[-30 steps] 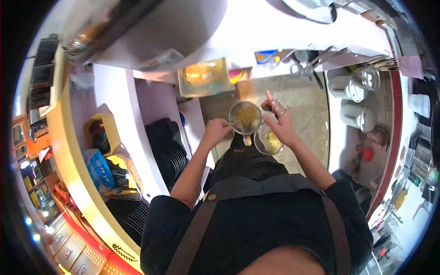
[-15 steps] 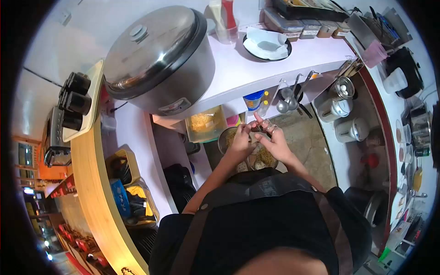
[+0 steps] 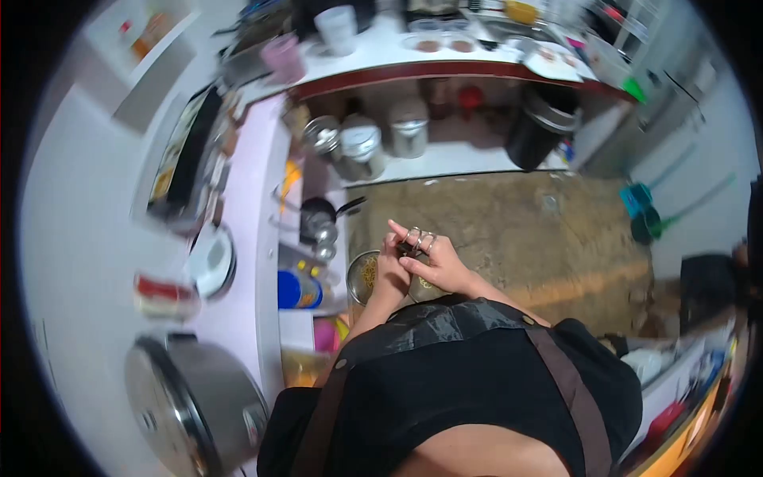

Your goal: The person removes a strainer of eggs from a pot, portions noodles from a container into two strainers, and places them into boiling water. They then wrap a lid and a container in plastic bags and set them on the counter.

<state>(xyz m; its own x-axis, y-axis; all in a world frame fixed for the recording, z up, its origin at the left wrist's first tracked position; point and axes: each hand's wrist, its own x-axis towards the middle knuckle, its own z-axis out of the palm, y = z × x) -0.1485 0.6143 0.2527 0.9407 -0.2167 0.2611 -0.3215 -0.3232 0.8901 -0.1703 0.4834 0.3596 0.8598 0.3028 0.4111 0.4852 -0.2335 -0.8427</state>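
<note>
Metal noodle strainers (image 3: 367, 277) filled; left hand (image 3: 392, 274) and right hand (image 3: 437, 266) both grasping their handles, nothing emptied yet.

Brown mottled floor (image 3: 509, 230) (worn), pink counter (image 3: 254, 230)

One head-worn fisheye camera looks steeply down from close above onto the person's chest and floor (image 3: 509, 230).

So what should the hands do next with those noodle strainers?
Probably draw the hands apart first: the left hand and right hand are bunched together over the two strainers of noodles, hiding the handles. What the fingers hold is unclear.
</note>
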